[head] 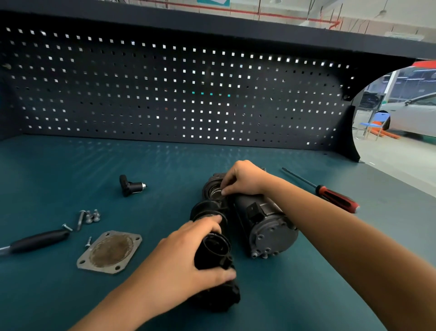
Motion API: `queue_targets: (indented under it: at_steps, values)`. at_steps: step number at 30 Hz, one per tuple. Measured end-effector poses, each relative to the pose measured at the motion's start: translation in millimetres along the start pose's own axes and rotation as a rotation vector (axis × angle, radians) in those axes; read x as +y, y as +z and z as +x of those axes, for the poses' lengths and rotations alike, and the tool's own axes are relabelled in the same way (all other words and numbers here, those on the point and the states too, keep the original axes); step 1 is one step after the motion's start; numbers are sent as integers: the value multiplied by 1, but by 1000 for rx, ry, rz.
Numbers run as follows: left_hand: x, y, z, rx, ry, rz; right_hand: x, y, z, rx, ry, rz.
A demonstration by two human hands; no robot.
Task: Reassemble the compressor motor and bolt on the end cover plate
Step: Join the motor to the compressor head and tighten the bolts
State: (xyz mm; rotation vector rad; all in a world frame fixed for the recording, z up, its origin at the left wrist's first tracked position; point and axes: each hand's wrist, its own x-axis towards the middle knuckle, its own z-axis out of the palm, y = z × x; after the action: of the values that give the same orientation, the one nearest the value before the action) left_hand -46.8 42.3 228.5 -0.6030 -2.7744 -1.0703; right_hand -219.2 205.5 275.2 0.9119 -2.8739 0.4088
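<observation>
the job looked roughly half done: the left hand (188, 250) gripped the black housing (218, 245) mid-bench beside the motor (264, 219), the right hand (243, 177) pinched at the open bore (215, 193), and the end cover plate (111, 251) and bolts (90, 216) lay unfitted further left.

No text, number, brand or label can be read anywhere in the view. The teal-and-white sign (213, 2) at twelve o'clock, on the top edge above the shelf, is cut off by the frame and shows no legible characters.
</observation>
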Motion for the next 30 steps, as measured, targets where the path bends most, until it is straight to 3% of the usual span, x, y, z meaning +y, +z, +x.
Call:
queue_targets:
  at_steps: [16,30]
  values:
    - [-20,5,33,64,45,-89,-6,-10,2,-133,-29,-115]
    - [-26,4,34,80,70,-97,-3,-7,1,-97,-78,-113]
